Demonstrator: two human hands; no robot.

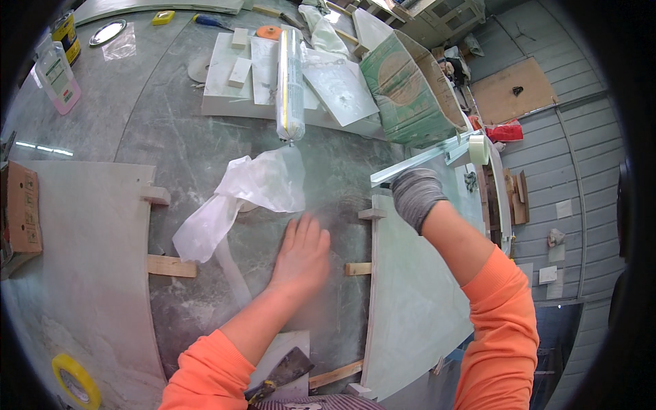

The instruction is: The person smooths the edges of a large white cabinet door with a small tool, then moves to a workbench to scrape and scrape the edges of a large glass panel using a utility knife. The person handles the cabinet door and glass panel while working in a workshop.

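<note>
Orange sleeves (502,321) lead to the left hand (301,253), fingers extended and empty, and the gloved right hand (415,197), whose grip I cannot tell, by the pale strip (427,156) right of the frame's centre, probably light, stiff, best held mid-length.

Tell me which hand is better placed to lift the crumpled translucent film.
Probably left: the bare left hand lies beside the translucent film, holding nothing visible; the gloved right hand is farther off, at the metal strip.
</note>
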